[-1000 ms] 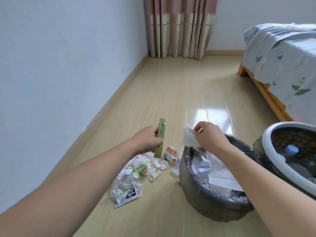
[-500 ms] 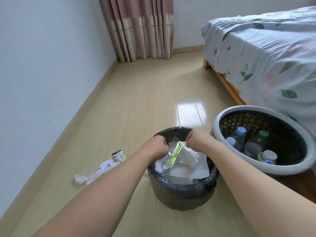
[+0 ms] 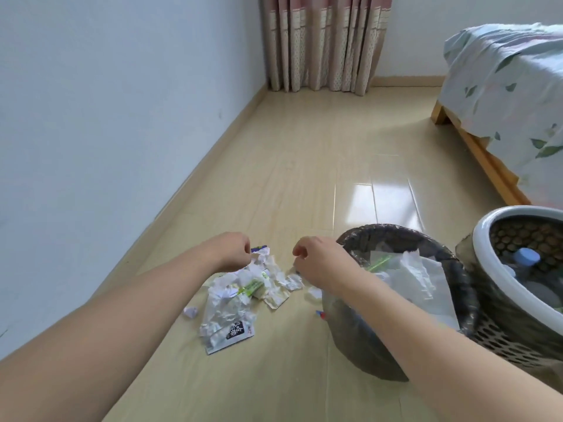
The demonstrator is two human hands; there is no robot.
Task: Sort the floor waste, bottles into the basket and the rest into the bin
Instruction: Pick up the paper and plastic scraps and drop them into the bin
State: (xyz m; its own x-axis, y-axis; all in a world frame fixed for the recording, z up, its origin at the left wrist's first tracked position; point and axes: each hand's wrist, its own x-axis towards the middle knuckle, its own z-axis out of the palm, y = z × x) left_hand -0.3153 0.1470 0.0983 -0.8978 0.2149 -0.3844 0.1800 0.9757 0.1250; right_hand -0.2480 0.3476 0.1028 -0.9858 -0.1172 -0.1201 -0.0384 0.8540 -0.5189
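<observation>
Floor scraps (image 3: 243, 287) lie left of bin (image 3: 405, 296). Left hand (image 3: 233, 251) nearer, over far edge, fingers curled; whether pinching paper, cannot tell. Right hand (image 3: 316, 263) loosely curled, apparently empty.

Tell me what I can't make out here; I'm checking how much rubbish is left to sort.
- Head view: the bin and the floor just left of it are partly covered by the right hand and forearm.
- The basket is cut off by the right edge, so its bottles can't be counted.
- Whether the left hand grips anything in the wrappers is hidden by its curled fingers.
</observation>
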